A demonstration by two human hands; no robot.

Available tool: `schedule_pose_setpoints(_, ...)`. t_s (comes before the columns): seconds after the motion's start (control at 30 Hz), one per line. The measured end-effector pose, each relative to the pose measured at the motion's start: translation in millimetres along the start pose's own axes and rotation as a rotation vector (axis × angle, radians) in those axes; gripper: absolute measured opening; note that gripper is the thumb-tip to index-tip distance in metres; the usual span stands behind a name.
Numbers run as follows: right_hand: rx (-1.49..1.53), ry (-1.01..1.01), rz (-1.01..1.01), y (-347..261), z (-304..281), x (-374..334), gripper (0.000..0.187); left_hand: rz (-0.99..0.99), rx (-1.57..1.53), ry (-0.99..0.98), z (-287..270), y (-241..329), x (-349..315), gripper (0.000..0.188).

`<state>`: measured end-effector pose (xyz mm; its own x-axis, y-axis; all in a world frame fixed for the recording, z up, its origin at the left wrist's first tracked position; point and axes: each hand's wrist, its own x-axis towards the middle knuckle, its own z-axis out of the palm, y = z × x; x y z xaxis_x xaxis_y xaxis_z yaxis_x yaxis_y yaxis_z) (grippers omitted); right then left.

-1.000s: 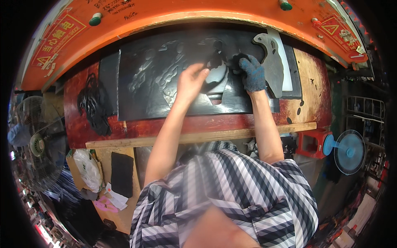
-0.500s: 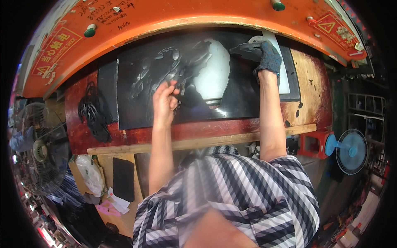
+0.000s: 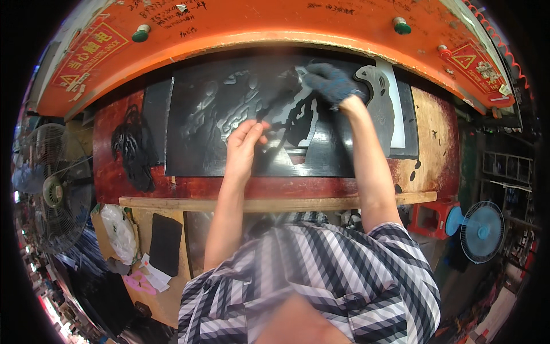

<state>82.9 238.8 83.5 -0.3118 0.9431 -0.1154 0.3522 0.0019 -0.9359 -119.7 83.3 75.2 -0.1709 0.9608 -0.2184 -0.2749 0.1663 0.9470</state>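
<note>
A large black sheet lies on the dark red table, with shiny raised or cut shapes across its middle. Above those shapes is my bare left hand, its thumb and fingers curled together; whatever they pinch, if anything, is too small to make out. My right hand, in a blue-grey work glove, is over the sheet's far part and smeared by motion, so its grip is unclear. Just right of the glove, a flat grey piece with holes lies over a white board. A pale patch with a dark irregular shape shows between my hands.
An orange machine body with green knobs overhangs the table's far side. Crumpled black plastic lies at the left. A wooden strip runs along the near edge. Fans stand on both sides, the blue one beside a red stool.
My right hand has swept left from the white board to the sheet's middle. The grey piece now lies in plain view at the right. My left hand has shifted slightly right and nearer.
</note>
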Motion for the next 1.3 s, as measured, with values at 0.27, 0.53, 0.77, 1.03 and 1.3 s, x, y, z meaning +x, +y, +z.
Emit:
schedule_pose_setpoints(0.27, 0.406, 0.034, 0.116, -13.4, 48.5, 19.7, 0.038, -0.022, 0.056, -0.017, -13.7, -20.0, 8.0, 0.019)
schedule_pose_setpoints(0.53, 0.609, -0.126, 0.288, -30.2, 38.4, -10.5, 0.02, -0.017, -0.033, 0.009, -23.6, -19.2, 12.6, 0.022)
schedule_pose_setpoints(0.77, 0.147, 0.065, 0.135, -23.3, 62.9, -30.9, 0.02, -0.081, -0.048, 0.046, -40.3, -12.5, 9.8, 0.025)
schedule_pose_setpoints(1.03, 0.269, -0.105, 0.029, -30.7, 60.5, -76.8, 0.02, 0.58, 0.958, 0.454, -18.2, 36.2, 3.4, 0.048)
schedule_pose_setpoints(1.3, 0.291, 0.061, 0.014, -45.6, 57.0, -95.8, 0.021, 0.155, 0.217, -0.122, 26.7, 47.5, 5.3, 0.017)
